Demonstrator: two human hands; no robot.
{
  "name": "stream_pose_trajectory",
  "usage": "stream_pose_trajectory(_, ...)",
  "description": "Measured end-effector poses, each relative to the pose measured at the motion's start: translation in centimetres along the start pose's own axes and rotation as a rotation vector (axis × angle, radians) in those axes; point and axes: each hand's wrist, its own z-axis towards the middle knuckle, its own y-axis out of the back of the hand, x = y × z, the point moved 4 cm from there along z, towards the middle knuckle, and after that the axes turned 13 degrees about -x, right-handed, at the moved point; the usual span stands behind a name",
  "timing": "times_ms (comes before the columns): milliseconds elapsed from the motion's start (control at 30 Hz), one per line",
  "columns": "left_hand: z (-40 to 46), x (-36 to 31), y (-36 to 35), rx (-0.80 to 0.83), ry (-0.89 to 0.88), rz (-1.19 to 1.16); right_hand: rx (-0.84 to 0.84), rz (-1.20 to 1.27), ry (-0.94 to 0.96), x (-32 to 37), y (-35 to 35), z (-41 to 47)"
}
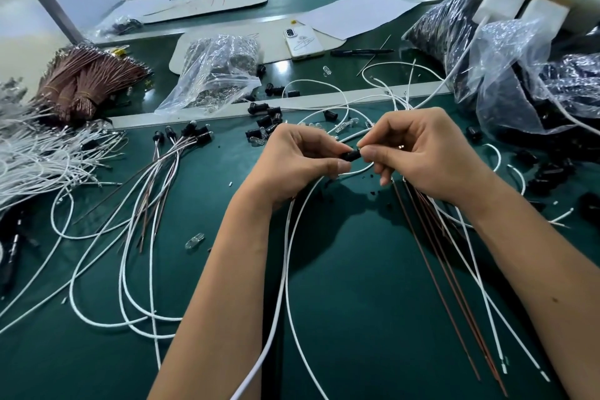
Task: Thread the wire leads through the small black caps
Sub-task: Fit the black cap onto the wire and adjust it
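A small black cap (351, 155) sits between my two hands above the green table (357, 269). My left hand (300, 161) pinches its left end with thumb and fingers. My right hand (422, 153) pinches its right end with thumb and forefinger. White wire leads (289, 256) hang from under my left hand toward the near edge. Brown and white leads (454, 269) trail down from under my right hand. Whether a lead passes through the cap is hidden by my fingers.
Loose black caps (264, 114) and small clear bulbs (194, 241) lie scattered behind my hands. Assembled leads with caps (181, 140) fan out at left. A brown wire bundle (84, 81), clear bags (220, 71), a phone (303, 42) and dark bags (535, 75) stand farther back.
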Motion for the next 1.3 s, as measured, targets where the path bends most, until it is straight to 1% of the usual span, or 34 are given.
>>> stream_pose_trajectory(100, 0.0, -0.4, -0.2, -0.021, -0.04, 0.028, -0.013, -0.004, -0.021, -0.3, 0.0, 0.0)
stream_pose_trajectory(200, 0.0, -0.6, -0.4, -0.008, -0.064, 0.078, 0.014, 0.023, -0.064, -0.5, 0.0, 0.0)
stream_pose_trajectory(433, -0.1, -0.5, -0.4, -0.011, -0.048, -0.01, -0.017, 0.199, -0.103, -0.3, -0.4, -0.2)
stream_pose_trajectory(567, 0.0, -0.2, -0.4, -0.027, -0.007, -0.074, -0.073, 0.26, -0.155, -0.6, -0.6, -0.3)
stream_pose_trajectory(667, 0.2, 0.0, -0.6, -0.055, 0.011, -0.109, -0.103, 0.325, -0.242, -0.9, -0.5, -0.1)
stream_pose_trajectory(767, 0.3, 0.1, -0.7, -0.062, 0.014, -0.1, -0.132, 0.336, -0.302, -1.3, -0.4, -0.1)
stream_pose_trajectory(933, 0.3, 0.2, -0.9, -0.088, 0.009, -0.122, -0.167, 0.329, -0.283, -1.1, -0.6, -0.1)
stream_pose_trajectory(1167, 0.1, 0.3, -1.2, -0.097, 0.018, -0.16, -0.169, 0.314, -0.256, -1.1, -0.9, -0.3)
stream_pose_trajectory(1300, 0.0, 0.3, -1.2, -0.103, 0.043, -0.157, -0.173, 0.294, -0.274, -1.2, -1.2, -0.3)
